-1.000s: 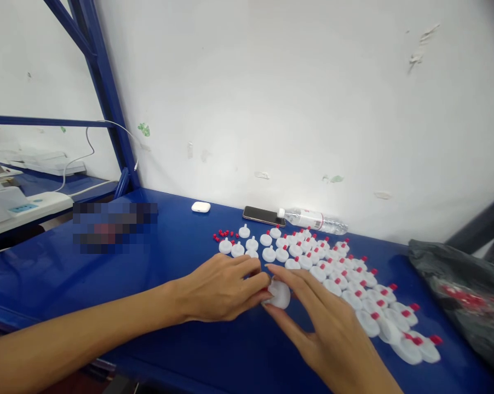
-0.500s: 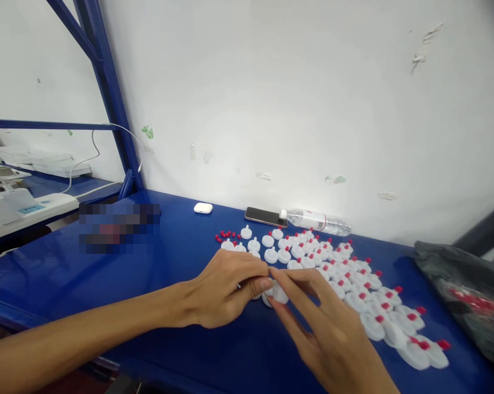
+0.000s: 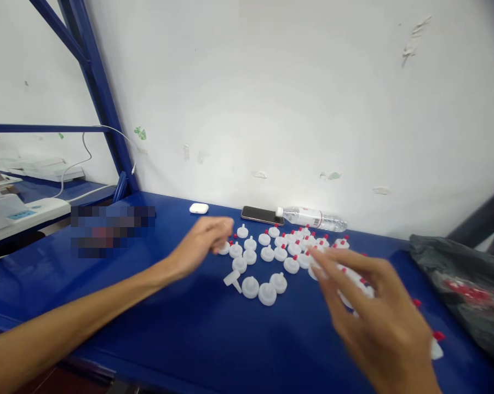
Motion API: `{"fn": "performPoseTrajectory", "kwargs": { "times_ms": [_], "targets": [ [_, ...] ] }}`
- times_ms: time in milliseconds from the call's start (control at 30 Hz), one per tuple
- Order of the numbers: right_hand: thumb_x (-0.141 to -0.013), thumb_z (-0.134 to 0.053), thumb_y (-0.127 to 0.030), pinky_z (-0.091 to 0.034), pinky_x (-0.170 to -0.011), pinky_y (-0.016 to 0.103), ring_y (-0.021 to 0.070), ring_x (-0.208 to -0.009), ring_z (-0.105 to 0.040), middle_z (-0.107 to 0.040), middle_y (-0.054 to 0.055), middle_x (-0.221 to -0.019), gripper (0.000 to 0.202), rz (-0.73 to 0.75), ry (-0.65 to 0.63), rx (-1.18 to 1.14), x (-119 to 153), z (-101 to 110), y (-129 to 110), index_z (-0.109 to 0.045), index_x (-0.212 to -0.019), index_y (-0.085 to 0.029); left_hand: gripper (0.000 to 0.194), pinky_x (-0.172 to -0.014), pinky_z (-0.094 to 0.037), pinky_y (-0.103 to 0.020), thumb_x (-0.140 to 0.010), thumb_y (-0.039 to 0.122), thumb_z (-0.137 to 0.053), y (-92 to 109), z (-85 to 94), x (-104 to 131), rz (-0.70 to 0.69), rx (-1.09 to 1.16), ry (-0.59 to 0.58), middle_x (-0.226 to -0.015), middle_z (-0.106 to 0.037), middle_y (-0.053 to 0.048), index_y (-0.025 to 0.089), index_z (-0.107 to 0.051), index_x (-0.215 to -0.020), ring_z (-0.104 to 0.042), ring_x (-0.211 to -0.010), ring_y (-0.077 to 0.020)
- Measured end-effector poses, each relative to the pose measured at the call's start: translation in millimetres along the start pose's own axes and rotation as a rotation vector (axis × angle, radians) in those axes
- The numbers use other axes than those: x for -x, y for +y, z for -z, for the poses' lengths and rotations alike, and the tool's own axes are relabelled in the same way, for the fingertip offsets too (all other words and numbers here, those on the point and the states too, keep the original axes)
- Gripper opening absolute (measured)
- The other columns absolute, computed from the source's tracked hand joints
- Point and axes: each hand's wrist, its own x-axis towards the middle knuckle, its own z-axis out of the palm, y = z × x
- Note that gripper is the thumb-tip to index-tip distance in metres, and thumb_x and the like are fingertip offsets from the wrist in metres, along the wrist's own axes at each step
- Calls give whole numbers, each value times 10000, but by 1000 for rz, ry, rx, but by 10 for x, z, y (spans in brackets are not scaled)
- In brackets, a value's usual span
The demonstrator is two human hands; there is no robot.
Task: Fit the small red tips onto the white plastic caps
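Observation:
My left hand (image 3: 206,241), slightly blurred, hovers over the small red caps (image 3: 235,236) with its fingers curled together; whatever they hold, if anything, is hidden. Beside it lie several round white plastic nozzle lids (image 3: 250,287) without red tips, one of them tipped on its side. My right hand (image 3: 366,306) is over the group of white nozzle lids with red caps (image 3: 291,264). Its thumb and fingers are apart, blurred by motion, and I see nothing between them. The hand covers part of that group.
Along the wall lie a white earbud case (image 3: 199,208), a dark phone (image 3: 262,215) and a clear plastic bottle (image 3: 312,218). On the right, a dark plastic bag (image 3: 456,290) contains red pieces. A blue frame post (image 3: 103,93) and a white power strip (image 3: 29,216) are at left.
My hands were together at a white lid in the middle. They have parted: the left went back to the red caps, the right moved right over the capped lids.

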Motion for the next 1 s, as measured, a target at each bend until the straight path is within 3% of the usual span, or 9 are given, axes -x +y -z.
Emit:
{"fn": "performPoseTrajectory", "kwargs": {
  "times_ms": [100,200,300,567,700,1000],
  "targets": [
    [-980,-601,-184,-541,-835,317,187,-991,-687,-655,58,-1198,304,-172,-10,-56,-9,15,147,-656,-1267,-269,452,-623,-320,-302,-1025,467,-356,-204,216,-181,3,-170,133,-629,-450,33,204,-428,-664,-393,-595,-130],
    [-1001,-555,-247,-527,-867,357,212,-1027,-677,-671,43,-1188,207,-153,-122,-134,-13,-36,146,-654,-1181,-261,334,-711,-355,-332,-977,445,-487,-357,275,-267,22,-320,110,-806,-641,-9,206,-635,-796,-524,-754,-180],
    [-1003,-528,-274,-511,-908,398,225,-1026,-673,-699,28,-1142,173,-148,-204,-184,12,-91,97,-625,-1147,-269,228,-781,-397,-355,-924,401,-568,-461,224,-269,34,-416,41,-970,-693,-32,238,-728,-910,-574,-930,-235],
    [-988,-503,-356,-521,-690,384,253,-801,-713,-734,20,-923,144,-242,-412,-78,87,-119,127,-618,-1009,-272,277,-813,-468,-361,-933,392,-537,-569,194,-262,48,-481,-57,-1039,-715,-41,249,-734,-1066,-618,-963,-238],
    [-995,-473,-339,-522,-676,352,231,-843,-712,-715,33,-1013,208,-223,-417,-86,83,-149,121,-671,-994,-272,300,-804,-469,-360,-954,399,-503,-583,194,-272,31,-493,-46,-1018,-714,-44,242,-738,-1054,-615,-930,-224],
    [-970,-521,-313,-525,-581,326,214,-687,-741,-769,-16,-901,193,-222,-471,-50,94,-158,117,-713,-976,-294,321,-788,-472,-359,-959,395,-493,-529,163,-242,25,-477,-61,-1036,-729,-59,225,-741,-1071,-615,-904,-221]
  ]
}}
